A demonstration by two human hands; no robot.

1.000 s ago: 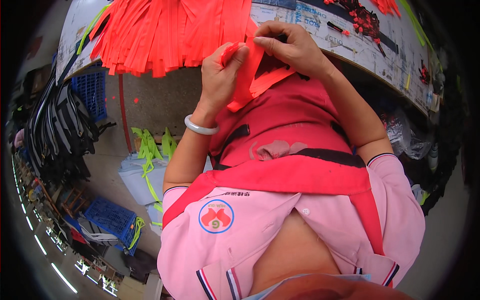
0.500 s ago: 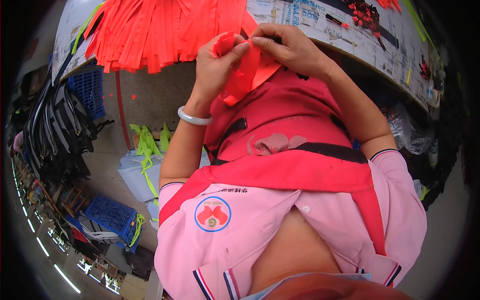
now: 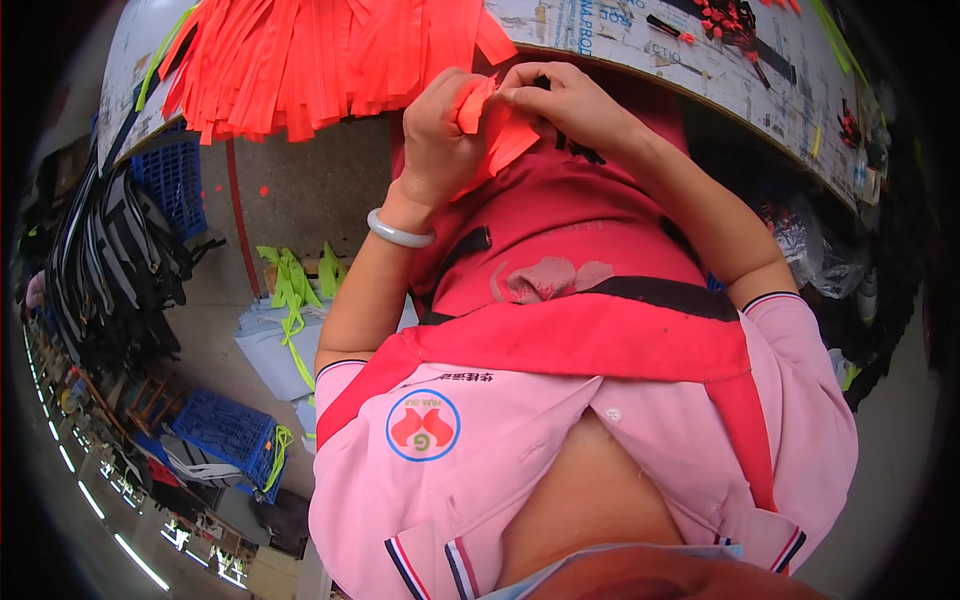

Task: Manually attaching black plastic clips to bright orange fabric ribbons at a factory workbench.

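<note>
Strips [image 3: 310,60] on table [image 3: 640,40], crates [image 3: 170,180] left

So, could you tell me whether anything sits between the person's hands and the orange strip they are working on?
Nothing visible does. The left hand and the right hand both already pinch the orange strip directly, just below the table edge. The pile of orange strips lies apart, on the table to the left.

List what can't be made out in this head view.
- Orange strip: its middle is hidden by the left hand and right hand, so its length is unclear.
- Orange pile: cut off by the top edge.
- Small red bits on the table: too small to identify.
- Black straps: blurred near the left rim.
</note>
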